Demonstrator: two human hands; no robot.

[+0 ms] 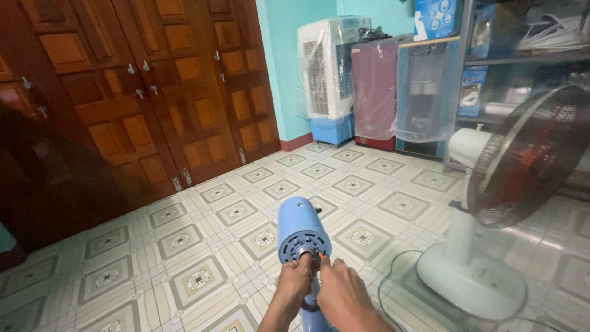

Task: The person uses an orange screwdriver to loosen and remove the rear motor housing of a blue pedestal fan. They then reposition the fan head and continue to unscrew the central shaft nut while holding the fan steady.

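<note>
Two hands work on a blue fan motor housing (300, 230) that stands low in the middle, just left of the white pedestal fan (491, 203). The left hand (295, 284) pinches the metal shaft at the front of the housing. The right hand (342, 294) pinches a small orange-tipped tool (320, 254) right beside that shaft. Patterned floor tiles (196, 280) lie under the housing. Wooden doors (153, 92) stand far to its left.

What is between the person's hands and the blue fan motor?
Nothing visible. The left hand and right hand are both already at the front of the blue fan motor, fingers at its centre shaft. The white standing fan stands off to the right.
</note>
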